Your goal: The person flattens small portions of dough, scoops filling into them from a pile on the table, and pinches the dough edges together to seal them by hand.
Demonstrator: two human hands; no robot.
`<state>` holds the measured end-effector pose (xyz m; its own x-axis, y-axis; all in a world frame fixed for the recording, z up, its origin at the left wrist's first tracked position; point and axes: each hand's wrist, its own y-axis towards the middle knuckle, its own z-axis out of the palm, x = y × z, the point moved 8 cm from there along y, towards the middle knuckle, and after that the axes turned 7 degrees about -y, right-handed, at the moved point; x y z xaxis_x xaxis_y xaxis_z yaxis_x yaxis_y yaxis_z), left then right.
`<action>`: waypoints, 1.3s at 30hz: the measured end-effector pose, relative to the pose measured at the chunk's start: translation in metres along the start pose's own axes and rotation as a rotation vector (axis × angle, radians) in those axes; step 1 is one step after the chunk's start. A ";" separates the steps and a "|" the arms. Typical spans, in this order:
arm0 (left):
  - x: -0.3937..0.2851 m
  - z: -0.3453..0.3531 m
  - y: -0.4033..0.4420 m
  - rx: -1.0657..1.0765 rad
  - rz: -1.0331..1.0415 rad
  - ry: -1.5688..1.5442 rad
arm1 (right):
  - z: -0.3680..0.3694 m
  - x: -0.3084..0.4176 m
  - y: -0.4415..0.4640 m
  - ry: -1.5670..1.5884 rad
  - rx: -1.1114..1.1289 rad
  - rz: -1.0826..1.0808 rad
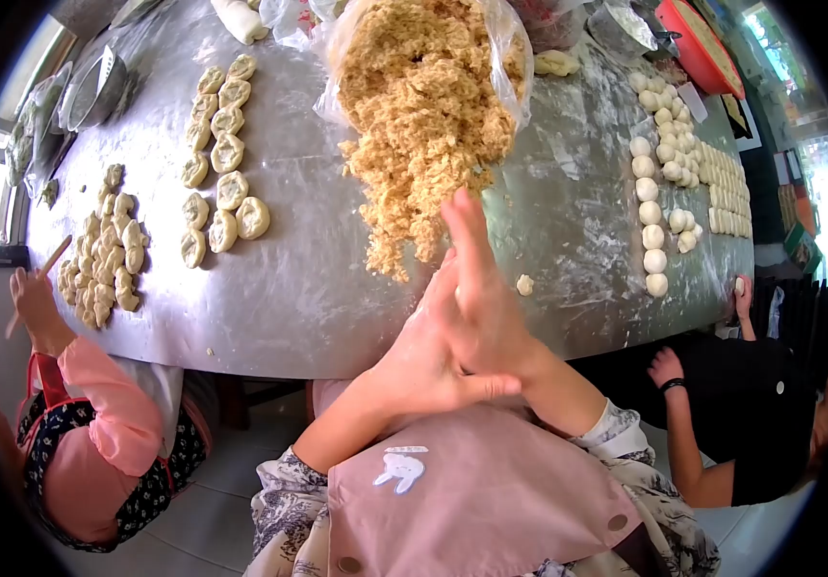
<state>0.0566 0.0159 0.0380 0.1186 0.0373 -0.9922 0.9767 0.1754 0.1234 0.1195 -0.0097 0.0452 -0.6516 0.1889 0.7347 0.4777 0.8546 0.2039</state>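
My left hand (416,358) and my right hand (493,313) press palm against palm above the near edge of the metal table (308,332). The fingers of both are stretched forward and held close together, and my left thumb points to the right. Anything between the palms is hidden. Just beyond my fingertips, a heap of crumbly tan filling (433,125) spills from a clear plastic bag (335,91). A small dough scrap (525,285) lies to the right of my hands.
Flattened dough rounds (231,190) and a pile of dough pieces (101,255) are on the left. Dough balls (651,212) line the right, near a red basin (700,48). A co-worker's hand (37,298) holds a stick at left; another co-worker (741,413) is at right.
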 end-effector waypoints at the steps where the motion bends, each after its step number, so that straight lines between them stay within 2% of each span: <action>1: -0.002 0.001 0.000 0.004 0.019 -0.006 | 0.002 -0.002 -0.001 0.027 0.028 0.021; 3: -0.003 0.005 -0.004 0.007 0.023 0.028 | 0.007 -0.006 0.000 0.079 0.085 0.051; 4: -0.003 0.009 -0.008 0.005 0.007 0.065 | 0.006 -0.022 0.007 0.170 0.048 0.130; 7: 0.001 0.013 -0.004 0.026 -0.053 0.145 | -0.006 -0.034 0.010 0.143 -0.048 0.240; 10: 0.026 0.014 -0.007 0.056 -0.094 0.274 | 0.000 0.008 -0.004 0.160 0.052 0.055; 11: 0.036 0.013 -0.009 -0.005 -0.116 0.276 | 0.000 0.016 -0.005 0.179 0.076 0.014; 12: 0.037 0.013 -0.009 -0.046 -0.126 0.279 | 0.009 -0.001 -0.004 0.298 0.079 0.118; 15: 0.031 0.012 -0.004 -0.136 -0.130 0.286 | 0.003 -0.022 -0.004 0.311 0.014 0.287; 16: 0.028 0.009 -0.003 -0.161 -0.107 0.380 | 0.001 -0.009 -0.006 0.254 0.013 0.190; 19: 0.036 0.000 0.003 -0.191 -0.040 0.443 | 0.002 0.000 -0.017 0.306 0.087 0.187; 20: 0.041 -0.006 0.003 -0.282 -0.066 0.405 | 0.001 -0.006 -0.021 0.470 -0.013 0.222; 23: 0.036 -0.021 0.001 -0.368 -0.116 0.356 | -0.009 -0.004 -0.028 0.071 0.013 0.015; 24: 0.029 -0.023 0.002 -0.397 -0.075 0.378 | -0.017 0.004 -0.026 0.003 -0.106 -0.044; 27: 0.034 -0.019 0.003 -0.368 -0.090 0.325 | -0.028 0.011 -0.029 -0.255 -0.190 -0.079; 30: 0.024 -0.019 0.005 -0.385 -0.080 0.300 | -0.029 0.000 -0.035 -0.102 -0.170 0.044; 33: 0.029 -0.011 0.004 -0.265 -0.177 0.382 | -0.030 -0.002 -0.041 -0.136 -0.157 0.039; 36: 0.041 0.005 -0.001 -0.132 -0.243 0.208 | -0.039 -0.015 -0.047 -0.089 -0.201 0.076; 39: 0.039 0.019 -0.008 0.024 -0.313 0.058 | -0.063 -0.046 -0.058 -0.181 -0.383 0.243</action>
<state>0.0568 -0.0025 -0.0016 -0.1979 0.0410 -0.9794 0.9682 0.1639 -0.1888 0.1590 -0.0988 0.0398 -0.5705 0.4711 0.6728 0.7889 0.5423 0.2892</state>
